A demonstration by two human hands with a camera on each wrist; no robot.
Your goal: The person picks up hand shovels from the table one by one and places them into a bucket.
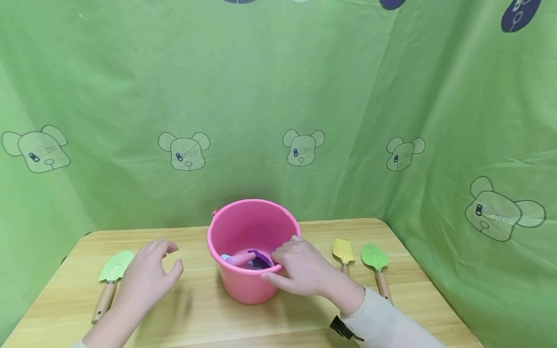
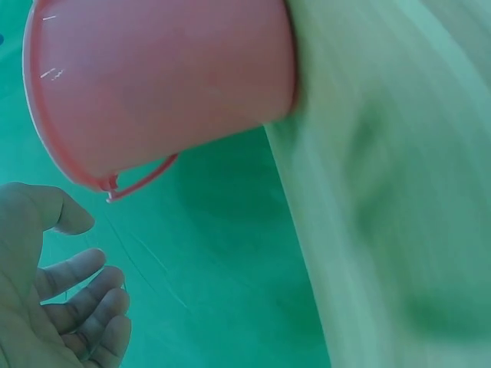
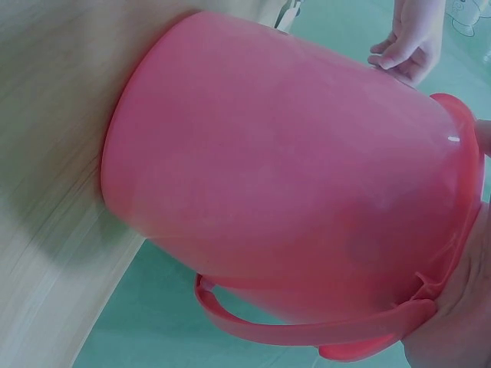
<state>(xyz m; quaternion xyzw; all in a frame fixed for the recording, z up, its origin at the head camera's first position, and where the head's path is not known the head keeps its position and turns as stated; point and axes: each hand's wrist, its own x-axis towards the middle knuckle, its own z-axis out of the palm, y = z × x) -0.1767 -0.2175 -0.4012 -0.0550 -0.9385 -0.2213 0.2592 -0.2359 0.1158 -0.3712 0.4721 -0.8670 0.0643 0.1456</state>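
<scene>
On the bucket (image 1: 245, 286), right hand (image 1: 301, 267)

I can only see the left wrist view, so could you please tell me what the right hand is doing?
Observer: The right hand holds the rim of the pink bucket, at its near right side in the head view.
Operator: Thank you; would you mind telling me whether anything is inside the bucket?
Observer: Yes, a pink piece with a light blue end and a purple piece lie inside; I cannot tell whether they are one tool.
Operator: And could you kindly say whether anything lies to the bucket's right?
Observer: A yellow shovel and a green shovel lie there on the wooden table.
</scene>
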